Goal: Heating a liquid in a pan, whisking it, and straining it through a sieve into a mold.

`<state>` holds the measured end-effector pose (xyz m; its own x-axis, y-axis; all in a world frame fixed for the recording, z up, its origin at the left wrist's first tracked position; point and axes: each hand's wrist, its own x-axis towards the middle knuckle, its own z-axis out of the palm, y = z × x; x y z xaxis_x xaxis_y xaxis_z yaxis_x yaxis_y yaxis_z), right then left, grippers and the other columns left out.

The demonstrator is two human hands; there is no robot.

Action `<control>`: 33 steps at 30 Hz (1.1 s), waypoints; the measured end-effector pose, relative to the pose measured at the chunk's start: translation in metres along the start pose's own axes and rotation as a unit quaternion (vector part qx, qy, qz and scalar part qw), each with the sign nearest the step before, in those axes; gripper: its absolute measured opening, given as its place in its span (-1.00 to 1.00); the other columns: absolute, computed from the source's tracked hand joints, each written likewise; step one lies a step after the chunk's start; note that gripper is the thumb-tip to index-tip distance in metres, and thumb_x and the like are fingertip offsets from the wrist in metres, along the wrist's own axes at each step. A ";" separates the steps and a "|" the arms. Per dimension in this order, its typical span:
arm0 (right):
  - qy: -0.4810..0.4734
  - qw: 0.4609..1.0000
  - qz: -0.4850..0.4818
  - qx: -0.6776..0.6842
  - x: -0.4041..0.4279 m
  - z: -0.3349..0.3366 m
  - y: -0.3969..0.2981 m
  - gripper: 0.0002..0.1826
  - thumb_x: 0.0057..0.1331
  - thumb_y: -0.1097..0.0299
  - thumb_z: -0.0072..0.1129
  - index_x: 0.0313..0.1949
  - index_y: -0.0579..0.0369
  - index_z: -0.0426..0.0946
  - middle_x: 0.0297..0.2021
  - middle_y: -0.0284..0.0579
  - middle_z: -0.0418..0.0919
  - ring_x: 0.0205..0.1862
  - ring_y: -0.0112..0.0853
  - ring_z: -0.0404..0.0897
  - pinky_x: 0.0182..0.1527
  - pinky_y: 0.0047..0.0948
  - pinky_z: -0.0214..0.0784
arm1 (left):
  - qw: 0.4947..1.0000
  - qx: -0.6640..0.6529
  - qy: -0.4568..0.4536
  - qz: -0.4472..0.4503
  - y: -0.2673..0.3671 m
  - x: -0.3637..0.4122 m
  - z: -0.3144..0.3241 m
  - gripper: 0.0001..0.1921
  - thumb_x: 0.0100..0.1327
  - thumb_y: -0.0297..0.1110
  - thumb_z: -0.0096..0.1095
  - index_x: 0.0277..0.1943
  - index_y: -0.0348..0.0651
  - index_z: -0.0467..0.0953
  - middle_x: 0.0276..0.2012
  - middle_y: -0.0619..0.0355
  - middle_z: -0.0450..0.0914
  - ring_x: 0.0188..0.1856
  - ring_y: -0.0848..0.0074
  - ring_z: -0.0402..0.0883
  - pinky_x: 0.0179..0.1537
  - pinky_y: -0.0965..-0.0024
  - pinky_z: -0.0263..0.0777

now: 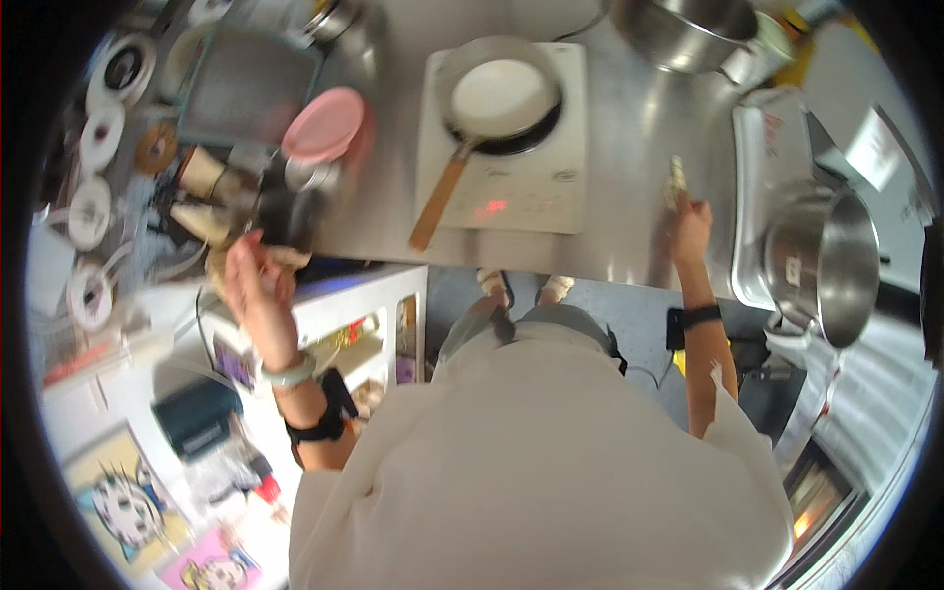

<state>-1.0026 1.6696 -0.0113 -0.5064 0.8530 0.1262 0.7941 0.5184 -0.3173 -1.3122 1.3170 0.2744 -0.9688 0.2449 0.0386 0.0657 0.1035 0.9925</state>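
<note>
A frying pan (506, 88) with a pale inside and a wooden handle stands on a white induction cooker (516, 184), whose red display is lit. To the right of the cooker, my right hand (692, 225) grips a small pale, mottled item (675, 181) over the steel counter; blur hides what it is. My left hand (258, 284) is raised at the counter's left front edge, beside a crumpled tan item (291, 258). Whether the left hand holds that item is unclear. A pink oval bowl (324, 127) lies farther back on the left.
Steel pots stand at the back right (686, 37) and right (822, 265), the latter by a white plastic tray (752, 214). At left are a teal-rimmed tray (247, 85) and several white round lids (90, 214). A white shelf unit (369, 295) stands below the counter.
</note>
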 end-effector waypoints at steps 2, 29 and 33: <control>-0.014 0.999 -0.036 0.035 -0.030 -0.002 -0.019 -0.57 0.06 0.55 -0.05 -0.03 0.00 0.42 -0.27 -0.01 0.38 -0.18 -0.10 0.38 -0.13 -0.21 0.29 | 1.000 0.011 0.003 0.014 -0.007 0.005 -0.001 -0.71 0.34 -0.18 -0.06 -0.11 -0.25 0.40 -0.55 0.32 0.28 -0.67 0.80 0.06 -0.67 0.71 -0.07; -0.113 0.926 -0.350 0.081 -0.090 0.175 -0.542 -0.54 0.04 0.51 0.03 0.01 0.25 0.34 -0.11 0.03 0.34 -0.04 -0.10 0.33 -0.06 -0.26 0.26 | 0.965 -0.047 0.036 -0.254 -0.162 -0.031 -0.195 -0.73 0.33 -0.17 -0.07 -0.20 -0.23 0.40 -0.65 0.30 0.31 -0.70 0.76 0.18 -0.70 0.67 0.01; -0.119 0.898 -0.419 0.056 -0.087 0.196 -0.582 -0.55 0.03 0.48 0.06 -0.03 0.30 0.35 -0.10 0.04 0.35 -0.02 -0.13 0.34 -0.01 -0.28 0.24 | 0.955 -0.069 0.080 -0.278 -0.168 -0.047 -0.217 -0.74 0.34 -0.17 -0.08 -0.21 -0.22 0.40 -0.65 0.31 0.29 -0.70 0.77 0.14 -0.70 0.67 0.00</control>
<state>-1.4868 1.2813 -0.0220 -0.9787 0.1214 0.1656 0.0674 0.9519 -0.2990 -1.3299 1.0789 0.1313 -0.8696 0.0378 -0.4924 -0.4908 0.0430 0.8702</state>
